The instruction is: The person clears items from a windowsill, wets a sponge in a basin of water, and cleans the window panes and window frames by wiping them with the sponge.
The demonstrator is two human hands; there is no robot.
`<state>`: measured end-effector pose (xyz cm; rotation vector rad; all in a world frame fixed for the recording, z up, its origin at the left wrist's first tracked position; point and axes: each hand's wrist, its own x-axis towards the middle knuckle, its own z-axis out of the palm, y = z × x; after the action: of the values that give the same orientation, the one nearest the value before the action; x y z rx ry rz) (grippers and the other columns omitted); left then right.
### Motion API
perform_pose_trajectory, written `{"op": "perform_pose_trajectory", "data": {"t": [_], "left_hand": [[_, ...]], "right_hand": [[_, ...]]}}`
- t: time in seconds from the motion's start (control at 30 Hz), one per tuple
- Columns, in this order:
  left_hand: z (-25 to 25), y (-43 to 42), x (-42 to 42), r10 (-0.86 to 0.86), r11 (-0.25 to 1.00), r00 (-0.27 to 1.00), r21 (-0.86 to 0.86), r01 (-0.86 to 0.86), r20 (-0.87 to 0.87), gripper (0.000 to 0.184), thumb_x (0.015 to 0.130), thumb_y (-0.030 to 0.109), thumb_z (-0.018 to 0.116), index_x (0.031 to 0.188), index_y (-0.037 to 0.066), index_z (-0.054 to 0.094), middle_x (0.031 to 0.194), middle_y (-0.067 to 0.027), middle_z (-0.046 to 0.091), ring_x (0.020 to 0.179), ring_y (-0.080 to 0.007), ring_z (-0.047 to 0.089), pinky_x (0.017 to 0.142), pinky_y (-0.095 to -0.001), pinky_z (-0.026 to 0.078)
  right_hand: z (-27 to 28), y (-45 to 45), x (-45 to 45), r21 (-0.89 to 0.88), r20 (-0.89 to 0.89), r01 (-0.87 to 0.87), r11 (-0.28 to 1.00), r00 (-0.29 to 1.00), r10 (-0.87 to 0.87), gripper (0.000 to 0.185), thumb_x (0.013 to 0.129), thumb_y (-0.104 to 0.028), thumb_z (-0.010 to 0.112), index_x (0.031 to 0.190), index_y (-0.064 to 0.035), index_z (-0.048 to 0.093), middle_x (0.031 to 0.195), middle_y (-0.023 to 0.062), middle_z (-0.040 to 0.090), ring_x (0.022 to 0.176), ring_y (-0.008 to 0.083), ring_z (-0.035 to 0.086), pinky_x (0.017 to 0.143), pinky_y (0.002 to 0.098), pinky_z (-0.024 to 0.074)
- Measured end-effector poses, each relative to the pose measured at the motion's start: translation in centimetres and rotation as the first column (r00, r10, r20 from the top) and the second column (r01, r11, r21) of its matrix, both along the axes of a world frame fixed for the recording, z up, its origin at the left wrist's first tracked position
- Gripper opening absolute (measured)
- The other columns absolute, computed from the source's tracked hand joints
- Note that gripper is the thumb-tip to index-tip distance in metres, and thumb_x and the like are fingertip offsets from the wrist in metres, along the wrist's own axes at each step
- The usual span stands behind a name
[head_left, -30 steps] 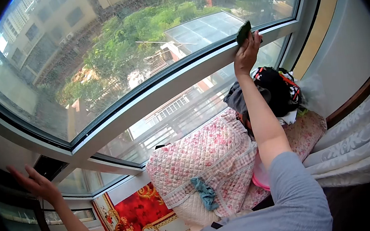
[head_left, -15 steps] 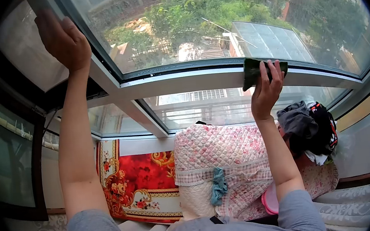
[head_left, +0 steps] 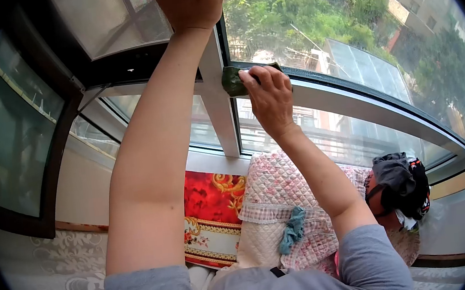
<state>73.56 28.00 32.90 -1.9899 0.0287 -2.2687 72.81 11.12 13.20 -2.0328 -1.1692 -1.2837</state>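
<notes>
My right hand (head_left: 271, 93) is closed on a dark green cloth (head_left: 233, 82), pressing it against the light metal window frame (head_left: 218, 109) where the upright and the horizontal bar meet. Part of the cloth is hidden under the fingers. My left hand (head_left: 189, 5) is raised high in front of the upright frame, cut off by the top edge of the view. Its fingertips are out of sight, so what it touches does not show. Behind the right hand is the large window pane (head_left: 299, 25), with smears on the glass.
An opened dark-framed sash (head_left: 16, 139) stands at the left. Below lie a red patterned mat (head_left: 211, 209), a pink quilted cover (head_left: 270, 180) and a blue-grey rag (head_left: 292, 230). Dark clothes (head_left: 400, 181) are heaped at the right, beside a lace curtain (head_left: 76, 274) farther left.
My right hand has slid the cloth leftward along the horizontal bar to the corner. My left hand has gone up, and the view has turned to the left.
</notes>
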Motion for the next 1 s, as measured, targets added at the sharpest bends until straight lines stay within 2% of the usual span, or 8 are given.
{"op": "perform_pose_trajectory", "data": {"t": [0.13, 0.23, 0.33, 0.43, 0.53, 0.73, 0.83, 1.0], "left_hand": [[0.0, -0.2, -0.4, -0.006, 1.0, 1.0, -0.013, 0.006, -0.002, 0.051, 0.105, 0.016, 0.041, 0.154, 0.001, 0.039, 0.16, -0.0171, 0.038, 0.148, -0.0354, 0.034, 0.12, -0.0469, 0.029], [0.0, 0.0, -0.6, -0.052, 0.999, 0.999, 0.011, 0.052, 0.015, 0.051, 0.105, 0.016, 0.041, 0.153, 0.0, 0.04, 0.159, -0.0178, 0.039, 0.148, -0.0364, 0.035, 0.12, -0.0468, 0.03], [0.0, 0.1, -0.5, -0.082, 0.996, 0.996, 0.028, 0.081, 0.033, 0.05, 0.105, 0.016, 0.041, 0.152, 0.0, 0.041, 0.159, -0.0181, 0.039, 0.147, -0.0367, 0.036, 0.12, -0.0472, 0.03], [0.0, 0.3, -0.4, -0.075, 0.997, 0.997, 0.034, 0.074, 0.029, 0.05, 0.105, 0.016, 0.041, 0.152, 0.0, 0.041, 0.159, -0.0179, 0.039, 0.147, -0.0362, 0.036, 0.119, -0.047, 0.031], [0.0, 0.2, -0.7, -0.049, 0.999, 0.999, 0.011, 0.049, -0.001, 0.05, 0.104, 0.015, 0.041, 0.152, 0.0, 0.041, 0.159, -0.0175, 0.039, 0.147, -0.0356, 0.036, 0.119, -0.0466, 0.031], [-0.1, 0.1, -0.7, -0.06, 0.998, 0.998, -0.002, 0.06, 0.009, 0.051, 0.103, 0.014, 0.043, 0.152, -0.001, 0.041, 0.159, -0.0173, 0.039, 0.148, -0.0345, 0.035, 0.119, -0.0458, 0.031], [-0.1, 0.1, -0.7, -0.056, 0.998, 0.998, 0.001, 0.056, 0.012, 0.051, 0.102, 0.013, 0.043, 0.152, -0.001, 0.041, 0.159, -0.0176, 0.039, 0.148, -0.0349, 0.035, 0.12, -0.0456, 0.03], [0.1, 0.0, -0.6, -0.041, 0.998, 0.999, 0.056, 0.039, 0.029, 0.05, 0.104, 0.011, 0.041, 0.152, -0.002, 0.04, 0.157, -0.0194, 0.04, 0.147, -0.0384, 0.036, 0.119, -0.0469, 0.033]], "right_hand": [[0.8, -8.1, 1.4, -0.023, 0.04, 0.082, 0.996, 0.996, -0.081, 0.028, 0.088, -0.008, 0.067, 0.115, -0.0141, 0.068, 0.112, 0.0013, 0.06, 0.112, 0.0229, 0.056, 0.093, 0.0396, 0.0412], [0.6, -5.6, 0.2, 0.058, -0.025, 0.152, 0.987, 0.988, -0.151, 0.024, 0.087, -0.009, 0.068, 0.111, -0.0137, 0.069, 0.112, 0.0012, 0.06, 0.11, 0.0232, 0.056, 0.095, 0.0405, 0.0398], [0.6, 1.3, -0.8, 0.008, -0.023, 0.013, 1.0, 1.0, -0.013, 0.027, 0.087, -0.009, 0.066, 0.114, -0.0129, 0.065, 0.113, 0.0022, 0.058, 0.112, 0.0247, 0.055, 0.096, 0.0427, 0.0392], [0.5, 4.1, -1.4, 0.037, -0.099, 0.038, 0.999, 0.994, -0.034, 0.031, 0.085, -0.009, 0.067, 0.114, -0.0148, 0.063, 0.112, 0.0018, 0.057, 0.113, 0.0239, 0.055, 0.095, 0.0419, 0.0401], [0.8, 0.7, -0.3, -0.039, -0.052, 0.006, 0.999, 0.999, -0.008, 0.03, 0.086, -0.01, 0.068, 0.116, -0.0163, 0.063, 0.112, 0.0014, 0.057, 0.112, 0.0234, 0.055, 0.094, 0.0403, 0.0406], [0.5, -8.4, 1.0, 0.06, 0.019, 0.166, 0.984, 0.986, -0.167, 0.017, 0.091, -0.012, 0.07, 0.108, -0.0144, 0.069, 0.107, 0.002, 0.061, 0.105, 0.0245, 0.057, 0.091, 0.0391, 0.0413], [-0.4, -5.9, 0.4, 0.137, -0.027, 0.189, 0.972, 0.982, -0.187, 0.02, 0.09, -0.01, 0.069, 0.11, -0.0139, 0.07, 0.108, 0.003, 0.061, 0.109, 0.0257, 0.055, 0.095, 0.0417, 0.0385], [0.0, 2.8, -1.6, -0.028, -0.059, 0.013, 1.0, 0.998, -0.015, 0.043, 0.081, -0.01, 0.067, 0.124, -0.0137, 0.063, 0.122, 0.0018, 0.056, 0.119, 0.0228, 0.053, 0.102, 0.0416, 0.0388]]}}
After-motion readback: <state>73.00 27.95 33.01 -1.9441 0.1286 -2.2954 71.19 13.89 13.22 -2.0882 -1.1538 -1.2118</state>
